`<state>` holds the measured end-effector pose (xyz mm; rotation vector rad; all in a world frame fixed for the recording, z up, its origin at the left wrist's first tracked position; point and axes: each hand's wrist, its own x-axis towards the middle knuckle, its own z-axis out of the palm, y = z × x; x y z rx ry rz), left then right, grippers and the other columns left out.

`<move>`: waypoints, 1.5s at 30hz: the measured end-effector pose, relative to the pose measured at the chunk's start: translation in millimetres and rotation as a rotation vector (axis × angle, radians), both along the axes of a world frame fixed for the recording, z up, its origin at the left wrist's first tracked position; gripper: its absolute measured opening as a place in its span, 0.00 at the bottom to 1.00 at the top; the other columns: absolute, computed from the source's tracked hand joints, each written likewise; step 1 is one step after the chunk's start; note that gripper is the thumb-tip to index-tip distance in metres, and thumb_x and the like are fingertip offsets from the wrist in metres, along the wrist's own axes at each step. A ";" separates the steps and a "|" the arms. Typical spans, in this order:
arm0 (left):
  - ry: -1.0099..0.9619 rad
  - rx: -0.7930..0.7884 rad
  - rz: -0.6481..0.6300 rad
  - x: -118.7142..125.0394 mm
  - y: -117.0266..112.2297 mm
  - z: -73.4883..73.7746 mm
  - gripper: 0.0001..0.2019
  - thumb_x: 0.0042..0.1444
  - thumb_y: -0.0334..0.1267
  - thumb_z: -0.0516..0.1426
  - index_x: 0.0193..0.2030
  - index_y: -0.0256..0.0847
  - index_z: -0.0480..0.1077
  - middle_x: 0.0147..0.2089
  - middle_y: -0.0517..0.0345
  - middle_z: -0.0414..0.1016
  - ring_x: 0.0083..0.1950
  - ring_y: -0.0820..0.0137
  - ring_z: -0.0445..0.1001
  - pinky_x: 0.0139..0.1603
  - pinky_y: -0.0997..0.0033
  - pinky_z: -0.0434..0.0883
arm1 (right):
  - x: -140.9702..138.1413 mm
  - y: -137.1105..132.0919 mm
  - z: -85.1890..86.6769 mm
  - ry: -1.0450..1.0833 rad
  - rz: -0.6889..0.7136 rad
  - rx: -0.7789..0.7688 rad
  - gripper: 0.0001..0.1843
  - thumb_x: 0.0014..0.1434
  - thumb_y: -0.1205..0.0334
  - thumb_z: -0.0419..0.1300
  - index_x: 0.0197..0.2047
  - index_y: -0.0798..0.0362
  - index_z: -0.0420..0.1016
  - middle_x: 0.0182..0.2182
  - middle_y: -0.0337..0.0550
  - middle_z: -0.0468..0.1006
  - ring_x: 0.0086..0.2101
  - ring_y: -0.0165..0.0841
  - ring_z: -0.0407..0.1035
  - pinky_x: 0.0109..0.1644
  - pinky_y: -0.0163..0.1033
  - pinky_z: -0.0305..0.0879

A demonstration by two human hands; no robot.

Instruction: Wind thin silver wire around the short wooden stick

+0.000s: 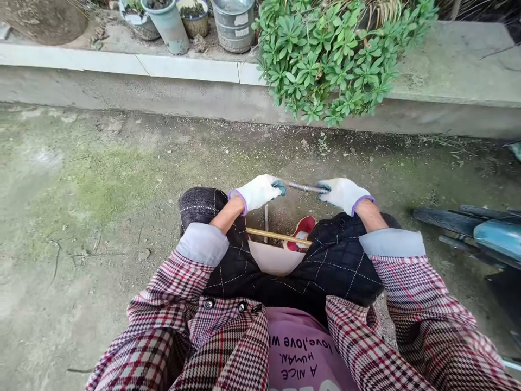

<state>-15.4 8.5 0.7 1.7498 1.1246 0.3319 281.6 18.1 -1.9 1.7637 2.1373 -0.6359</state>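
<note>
Both hands wear white work gloves with dark teal fingertips and purple cuffs. Out in front of my knees, a thin grey metal rod [303, 187] spans the gap between them, its middle looking ridged or coiled. My left hand [260, 193] is closed around one end, and my right hand [342, 194] grips the other. The rod's ends are hidden in the gloves. Beneath it, between my legs, a yellow bar [277, 235] runs crosswise above a pale seat-like surface [277, 258]. A grey upright rod [266, 220] stands by that bar.
A red shoe [301, 231] shows between my knees. Ahead, a low concrete ledge [187, 66] carries several pots, a metal bucket [234, 24] and a leafy green plant [325, 60]. To the right stands a blue wheeled vehicle [496, 236]. The ground [101, 179] is mossy concrete.
</note>
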 end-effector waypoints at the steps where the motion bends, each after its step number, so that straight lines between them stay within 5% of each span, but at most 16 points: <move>1: 0.019 0.014 -0.018 -3.7 6.6 1.9 0.09 0.60 0.36 0.58 0.30 0.37 0.76 0.25 0.64 0.67 0.28 0.75 0.59 0.33 0.68 0.57 | -1.4 -1.6 -0.5 -0.022 0.051 -0.055 0.19 0.58 0.56 0.66 0.51 0.49 0.87 0.44 0.47 0.89 0.43 0.45 0.81 0.47 0.42 0.72; 6: -0.045 -0.130 0.134 -8.6 22.1 -4.3 0.07 0.57 0.31 0.59 0.36 0.36 0.80 0.29 0.61 0.75 0.28 0.75 0.65 0.33 0.72 0.63 | -2.3 -16.3 6.5 0.283 0.117 -0.370 0.21 0.53 0.54 0.67 0.49 0.50 0.88 0.34 0.38 0.85 0.34 0.36 0.76 0.39 0.38 0.69; 11: -0.211 -0.269 0.278 0.4 12.4 -24.5 0.04 0.54 0.27 0.60 0.33 0.35 0.78 0.30 0.60 0.77 0.29 0.77 0.68 0.34 0.75 0.66 | -0.3 -27.1 29.0 0.701 -0.097 -0.532 0.26 0.46 0.46 0.73 0.46 0.52 0.86 0.32 0.38 0.82 0.29 0.33 0.71 0.32 0.37 0.67; 16: -0.232 -0.328 0.206 12.4 -2.7 -35.4 0.07 0.56 0.30 0.60 0.36 0.35 0.81 0.28 0.62 0.75 0.27 0.77 0.68 0.31 0.77 0.65 | -19.5 -24.7 33.4 0.993 -0.386 -0.336 0.24 0.41 0.47 0.79 0.38 0.51 0.81 0.27 0.38 0.78 0.24 0.30 0.68 0.26 0.36 0.67; 20: -0.273 -0.379 0.146 16.8 -11.3 -31.4 0.09 0.56 0.30 0.60 0.38 0.34 0.82 0.29 0.61 0.76 0.29 0.77 0.69 0.32 0.77 0.67 | -32.7 -15.9 15.9 1.164 -0.621 -0.122 0.33 0.38 0.48 0.81 0.44 0.53 0.80 0.29 0.39 0.79 0.23 0.29 0.68 0.23 0.37 0.67; 23: -0.276 -0.429 0.072 15.7 -13.7 -27.1 0.11 0.54 0.28 0.59 0.41 0.34 0.83 0.30 0.59 0.77 0.30 0.76 0.72 0.32 0.77 0.68 | -30.5 -6.6 -1.3 1.045 -0.709 0.034 0.31 0.45 0.52 0.78 0.51 0.53 0.80 0.34 0.41 0.82 0.25 0.31 0.69 0.27 0.38 0.71; 27: -0.256 -0.419 0.036 11.5 -12.3 -27.0 0.11 0.52 0.28 0.59 0.39 0.34 0.83 0.31 0.59 0.78 0.29 0.76 0.71 0.33 0.76 0.68 | -20.5 1.3 -13.8 0.428 -0.407 0.160 0.25 0.56 0.59 0.69 0.58 0.52 0.83 0.43 0.47 0.87 0.36 0.40 0.77 0.40 0.42 0.74; 32: -0.196 -0.229 0.079 3.4 -5.9 -29.9 0.09 0.54 0.33 0.58 0.35 0.35 0.81 0.28 0.62 0.74 0.30 0.75 0.66 0.33 0.74 0.65 | -18.8 -5.4 -15.7 -0.032 0.032 -0.038 0.20 0.60 0.55 0.64 0.53 0.50 0.86 0.45 0.50 0.88 0.41 0.44 0.80 0.43 0.42 0.70; 35: -0.144 -0.107 0.078 -1.8 -2.0 -28.8 0.07 0.53 0.34 0.59 0.31 0.36 0.79 0.27 0.64 0.71 0.31 0.74 0.65 0.35 0.72 0.63 | -19.0 -12.7 -15.4 0.011 0.119 -0.177 0.19 0.56 0.56 0.65 0.49 0.49 0.87 0.41 0.45 0.88 0.38 0.40 0.78 0.41 0.40 0.68; 39: -0.130 -0.158 0.167 -5.9 1.4 -25.7 0.06 0.52 0.32 0.60 0.32 0.35 0.79 0.29 0.63 0.74 0.32 0.74 0.66 0.38 0.70 0.65 | -15.1 -20.7 -4.5 0.266 0.109 -0.346 0.19 0.52 0.53 0.67 0.46 0.49 0.87 0.34 0.37 0.85 0.34 0.36 0.74 0.38 0.38 0.67; 45: -0.281 -0.310 0.278 -0.3 4.1 -29.7 0.05 0.53 0.28 0.61 0.34 0.34 0.80 0.32 0.58 0.81 0.31 0.75 0.71 0.38 0.73 0.70 | -18.1 -27.4 23.8 0.712 -0.139 -0.453 0.21 0.48 0.46 0.73 0.42 0.50 0.83 0.31 0.38 0.80 0.29 0.34 0.70 0.33 0.38 0.69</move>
